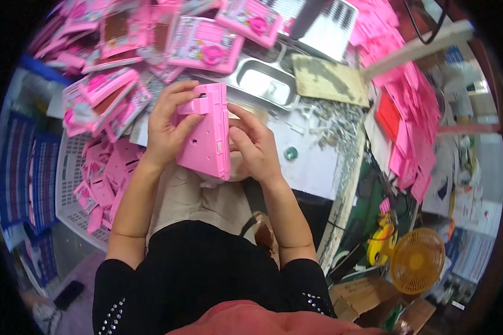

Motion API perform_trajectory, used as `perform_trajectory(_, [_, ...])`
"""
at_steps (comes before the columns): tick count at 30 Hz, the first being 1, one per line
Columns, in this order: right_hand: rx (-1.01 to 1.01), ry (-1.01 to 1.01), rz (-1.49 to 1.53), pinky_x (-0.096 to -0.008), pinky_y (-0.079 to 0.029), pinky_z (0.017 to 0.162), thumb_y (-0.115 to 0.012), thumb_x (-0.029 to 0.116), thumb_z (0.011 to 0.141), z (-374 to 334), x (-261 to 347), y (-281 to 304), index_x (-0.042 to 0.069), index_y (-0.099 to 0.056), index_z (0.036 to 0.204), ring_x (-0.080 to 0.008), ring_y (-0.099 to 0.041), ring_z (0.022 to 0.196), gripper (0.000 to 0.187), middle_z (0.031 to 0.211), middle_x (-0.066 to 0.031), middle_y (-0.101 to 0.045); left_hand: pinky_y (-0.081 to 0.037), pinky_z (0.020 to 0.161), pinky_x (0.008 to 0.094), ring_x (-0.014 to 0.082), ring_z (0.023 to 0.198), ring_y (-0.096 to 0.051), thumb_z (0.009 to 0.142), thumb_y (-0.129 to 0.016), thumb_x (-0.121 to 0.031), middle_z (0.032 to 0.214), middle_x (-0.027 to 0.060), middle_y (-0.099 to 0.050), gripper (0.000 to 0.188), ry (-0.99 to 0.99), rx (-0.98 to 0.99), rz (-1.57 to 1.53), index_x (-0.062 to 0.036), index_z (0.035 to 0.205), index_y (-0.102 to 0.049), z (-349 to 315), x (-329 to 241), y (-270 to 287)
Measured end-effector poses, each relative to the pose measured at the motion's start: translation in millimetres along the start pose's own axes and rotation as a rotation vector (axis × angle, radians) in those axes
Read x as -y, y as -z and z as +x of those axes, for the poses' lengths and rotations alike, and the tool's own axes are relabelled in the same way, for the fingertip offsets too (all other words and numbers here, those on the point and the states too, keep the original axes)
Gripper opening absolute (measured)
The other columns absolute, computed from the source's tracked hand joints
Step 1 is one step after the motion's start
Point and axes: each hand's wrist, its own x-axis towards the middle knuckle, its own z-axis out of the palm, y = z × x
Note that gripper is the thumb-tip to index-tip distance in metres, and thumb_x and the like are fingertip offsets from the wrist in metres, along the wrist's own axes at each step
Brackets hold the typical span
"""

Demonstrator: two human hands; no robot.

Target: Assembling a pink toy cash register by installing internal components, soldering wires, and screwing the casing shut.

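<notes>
- From the head camera I saw a pink plastic case [207,145], tilted, held above the wearer's lap at the near edge of the worktable [313,167].
- Left hand [170,123]: grasping the case's upper left side, thumb across the face, fingers over the top edge.
- Right hand [256,146]: half-curled at the case's right edge; how firmly it gripped, I couldn't tell.
- Beyond the hands: a metal tray [289,102], with a stained, yellowish pad [330,79] just right of it.
- Small loose metal parts [335,123] lay near that pad; a green disc [290,153] sat nearer the wearer.
- Left: a white perforated basket [71,184] held pink parts [103,187].
</notes>
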Motion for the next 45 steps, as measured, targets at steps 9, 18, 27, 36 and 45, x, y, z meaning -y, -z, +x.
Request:
perform_trajectory(9, [0.137,0.206,-0.619,-0.0349,-0.059,0.067,-0.066,0.022,0.09,45.0,34.6,-97.0,-0.004,-0.073,0.106,-0.0276,-0.076,0.073,0.032,0.078,-0.0195,-0.074,-0.046,0.103,0.0393,0.0301,0.121,-0.06,0.083,-0.08,-0.008,0.129,0.0146,-0.064,0.037,0.032,-0.297,0.146,-0.0042,0.117,-0.067,-36.1,-8.8,72.5])
perform_trajectory(18, [0.209,0.215,-0.625,-0.0364,-0.059,0.066,-0.067,0.02,0.089,39.6,40.1,-143.1,-0.004,-0.072,0.104,-0.0291,-0.075,0.069,0.029,0.074,-0.0202,-0.072,-0.048,0.1,0.0398,0.0314,0.116,-0.062,0.08,-0.082,-0.008,0.124,0.0139,-0.065,0.036,0.03,-0.443,0.229,-0.003,0.112,-0.067,-60.8,-25.9,106.7])
perform_trajectory(27, [0.242,0.263,-0.69,-0.0385,-0.057,0.064,-0.066,0.02,0.088,37.0,47.7,-136.8,-0.002,-0.074,0.101,-0.0318,-0.074,0.067,0.027,0.073,-0.0207,-0.071,-0.048,0.1,0.0406,0.0311,0.117,-0.061,0.082,-0.081,-0.009,0.127,0.0144,-0.064,0.038,-0.013,-0.447,0.223,-0.0037,0.116,-0.066,-61.3,-28.0,99.2])
perform_trajectory(36, [0.441,0.078,-0.437,-0.034,-0.061,0.078,-0.068,0.014,0.084,33.1,60.0,-125.1,-0.002,-0.056,0.14,-0.0249,-0.074,0.101,0.06,0.111,-0.0204,-0.075,-0.046,0.103,0.0404,0.0294,0.118,-0.061,0.086,-0.08,-0.014,0.126,0.0146,-0.065,0.035,0.032,-0.543,0.174,-0.0029,0.116,-0.066,-51.2,-39.4,102.0])
perform_trajectory(45, [0.615,-0.011,-0.327,-0.0361,-0.06,0.089,-0.066,0.008,0.074,19.0,58.2,-98.3,0.001,-0.025,0.161,-0.0288,-0.051,0.137,0.097,0.154,-0.0185,-0.046,-0.046,0.103,0.0358,0.0236,0.118,-0.061,0.092,-0.076,-0.01,0.126,0.0139,-0.065,0.029,0.109,-0.556,0.014,0.0015,0.117,-0.065,-50.0,-24.9,84.7])
